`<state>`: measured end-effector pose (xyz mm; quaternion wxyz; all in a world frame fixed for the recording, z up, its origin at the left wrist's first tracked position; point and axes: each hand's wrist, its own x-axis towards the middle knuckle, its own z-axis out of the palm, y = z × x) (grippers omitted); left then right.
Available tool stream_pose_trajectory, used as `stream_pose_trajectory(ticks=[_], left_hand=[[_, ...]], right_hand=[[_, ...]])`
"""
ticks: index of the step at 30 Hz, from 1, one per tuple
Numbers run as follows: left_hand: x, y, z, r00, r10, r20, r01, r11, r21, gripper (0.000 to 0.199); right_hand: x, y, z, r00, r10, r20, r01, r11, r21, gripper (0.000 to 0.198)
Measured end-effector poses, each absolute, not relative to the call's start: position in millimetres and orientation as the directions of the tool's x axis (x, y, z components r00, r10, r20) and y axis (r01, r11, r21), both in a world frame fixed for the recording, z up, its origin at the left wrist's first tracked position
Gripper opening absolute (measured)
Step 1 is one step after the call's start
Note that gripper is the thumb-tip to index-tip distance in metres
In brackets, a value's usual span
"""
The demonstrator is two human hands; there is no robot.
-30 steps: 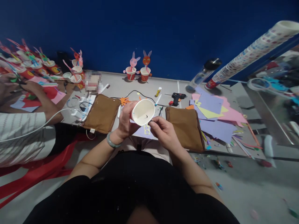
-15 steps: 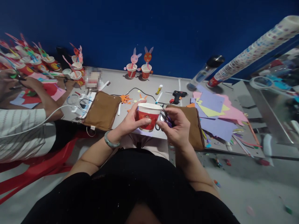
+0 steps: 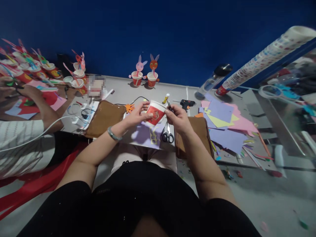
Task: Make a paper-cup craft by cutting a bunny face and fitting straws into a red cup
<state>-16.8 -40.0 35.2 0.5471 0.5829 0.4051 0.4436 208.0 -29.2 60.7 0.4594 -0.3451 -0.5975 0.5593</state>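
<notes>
My left hand (image 3: 139, 116) is closed round a red paper cup (image 3: 156, 113) with a white rim, tilted above the table. My right hand (image 3: 178, 118) is at the cup's right side, closed on a pair of scissors (image 3: 169, 106); their dark blades point up beside the rim, and the fingers hide most of the handles. Below the cup, black-handled scissors (image 3: 168, 135) lie on the table. Purple paper (image 3: 140, 135) with yellow cut pieces (image 3: 153, 135) is next to them.
Two rabbit-topped cups (image 3: 138, 79) stand at the back. A glue gun (image 3: 187, 104), brown cushions (image 3: 106, 118), coloured paper (image 3: 225, 138), a bottle (image 3: 209, 82) and a tall cup stack (image 3: 261, 62) are around. At left, a co-worker's hands (image 3: 32, 93) work near several decorated cups (image 3: 51, 70).
Both hands have moved away from me with the cup, which now tilts. The scissors' blades have come up to the cup's rim. The black-handled scissors and purple paper below are more exposed.
</notes>
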Motion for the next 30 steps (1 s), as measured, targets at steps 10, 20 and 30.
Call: stream_pose_trajectory(ticks=[10,20,30], left_hand=[[-167,11,9,0.045,0.979,0.197,0.9,-0.125,0.417,0.049],[-173,-19,-13,0.021,0.999,0.027,0.996,-0.023,0.083,0.051],[-139,-12,10,-0.205,0.97,-0.13,0.977,0.211,0.03,0.063]], right_hand=[[210,53,-5,-0.329,0.944,-0.014,-0.175,-0.076,-0.982,0.055],[203,50,-43,-0.386,0.915,-0.113,-0.234,-0.216,-0.948,0.054],[208,49,-38,-0.385,0.917,-0.105,-0.267,-0.219,-0.938,0.054]])
